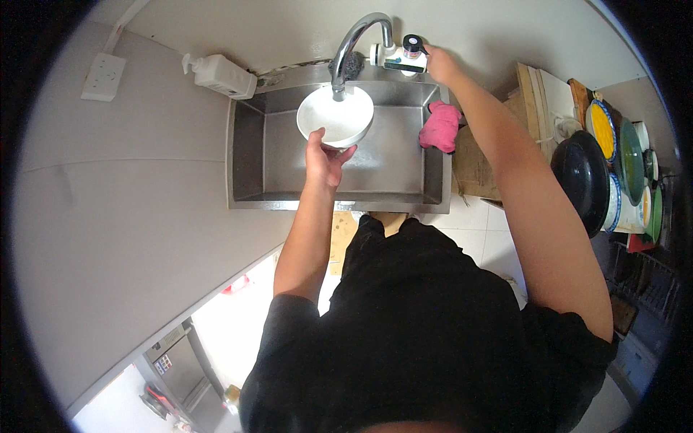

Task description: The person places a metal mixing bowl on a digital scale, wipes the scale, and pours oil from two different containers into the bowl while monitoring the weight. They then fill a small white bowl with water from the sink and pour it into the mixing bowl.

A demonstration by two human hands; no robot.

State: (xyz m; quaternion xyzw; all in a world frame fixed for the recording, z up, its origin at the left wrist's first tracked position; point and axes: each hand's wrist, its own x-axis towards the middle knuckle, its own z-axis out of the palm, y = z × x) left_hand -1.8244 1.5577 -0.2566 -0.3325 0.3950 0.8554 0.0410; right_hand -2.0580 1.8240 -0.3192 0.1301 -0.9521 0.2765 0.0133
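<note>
My left hand [326,162] grips the near rim of a white bowl [333,119], thumb inside and fingers beneath. The bowl is over a stainless steel sink [390,162], with the mouth of a chrome gooseneck faucet [346,51] at its far rim. At the back wall, my right hand [441,65] has its fingers on the black lever of the white water-heater tap body [398,60]. How far its fingers close around the lever is partly hidden. A pink cloth [441,127] hangs over the sink's right rim.
A white pump bottle [224,76] lies tilted near the sink's back left corner. A dark scouring pad [353,66] sits behind the faucet. At right are a cardboard piece [474,162], a black pan [582,184] and several stacked dishes [631,162]. A wall panel borders the left side.
</note>
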